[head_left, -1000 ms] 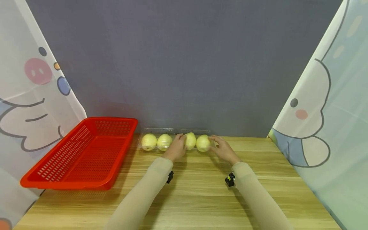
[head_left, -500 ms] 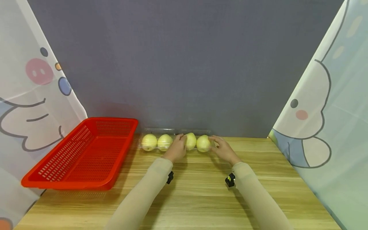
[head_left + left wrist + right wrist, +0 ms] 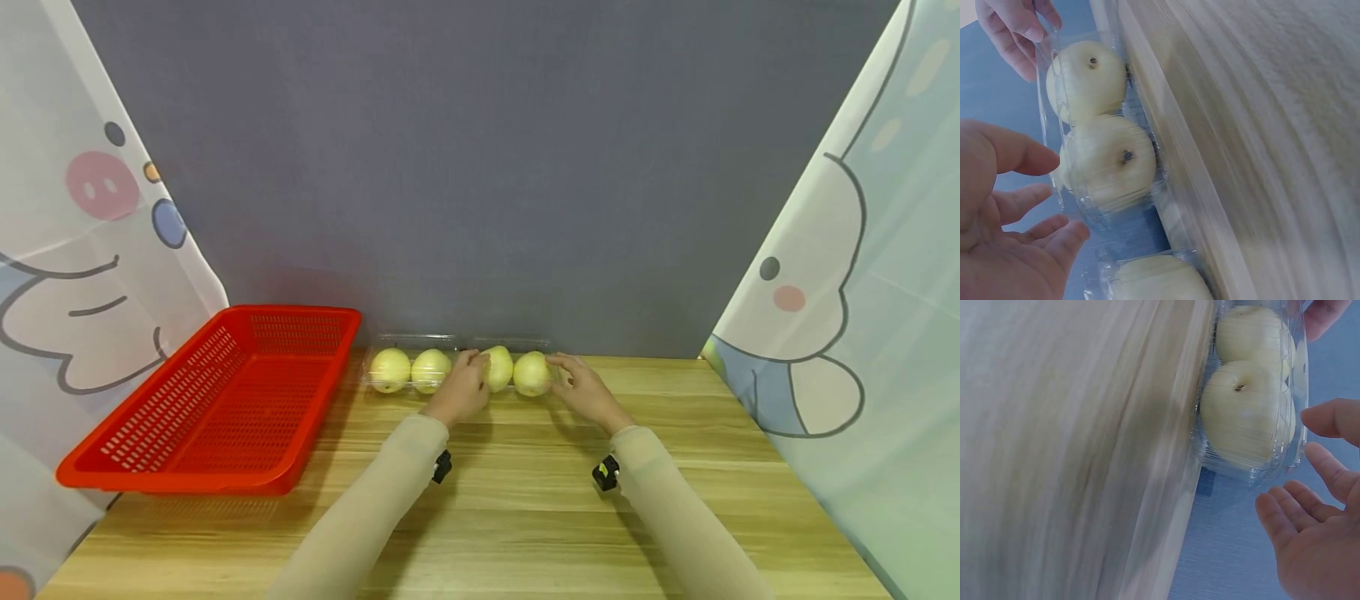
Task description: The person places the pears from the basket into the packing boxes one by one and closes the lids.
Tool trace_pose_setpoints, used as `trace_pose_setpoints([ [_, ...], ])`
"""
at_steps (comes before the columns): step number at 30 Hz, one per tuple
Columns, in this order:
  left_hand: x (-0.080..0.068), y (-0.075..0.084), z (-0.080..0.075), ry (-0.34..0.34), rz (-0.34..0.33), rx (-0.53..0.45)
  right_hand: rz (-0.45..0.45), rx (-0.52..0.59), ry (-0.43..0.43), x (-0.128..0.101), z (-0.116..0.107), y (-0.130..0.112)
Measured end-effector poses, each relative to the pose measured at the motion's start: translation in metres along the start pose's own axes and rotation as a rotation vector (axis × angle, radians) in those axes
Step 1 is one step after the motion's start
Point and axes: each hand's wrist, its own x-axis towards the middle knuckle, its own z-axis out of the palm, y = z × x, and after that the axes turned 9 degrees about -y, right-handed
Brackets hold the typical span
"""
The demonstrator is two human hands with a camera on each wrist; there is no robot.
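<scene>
A clear plastic fruit box (image 3: 1275, 472) lies at the back of the table, holding pale yellow-green pears (image 3: 532, 374). My left hand (image 3: 459, 390) is at its left end, the thumb and fingers spread loosely by the plastic in the left wrist view. At the other end is my right hand (image 3: 588, 393), its fingers extended with the tips right at the box's edge. Neither hand has its fingers wrapped round the box. Left of it lies a second clear box (image 3: 416, 340) with more pears (image 3: 390, 370), partly hidden behind my left hand.
An empty red plastic basket (image 3: 247, 400) with slotted walls stands on the left of the wooden table (image 3: 525, 517). A grey panel (image 3: 480, 167) rises right behind the boxes. Printed cloths (image 3: 817, 317) hang on both sides.
Almost nothing differs. The right wrist and forearm have shifted very slightly to the right; both hands stay at the ends of the same box.
</scene>
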Motion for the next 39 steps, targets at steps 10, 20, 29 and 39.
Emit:
trace_pose_setpoints([
  [10,-0.011,0.006,-0.008,-0.006,-0.009,-0.017,-0.043,-0.051,0.037,-0.008,-0.004,-0.007],
  [20,-0.028,0.013,-0.021,-0.012,0.032,0.011,-0.083,-0.08,0.021,-0.019,-0.008,-0.02],
  [29,-0.044,0.017,-0.03,0.032,0.115,0.09,-0.138,-0.118,0.025,-0.03,-0.008,-0.028],
  [39,-0.062,0.018,-0.031,0.066,0.172,0.17,-0.213,-0.234,0.039,-0.04,-0.006,-0.032],
])
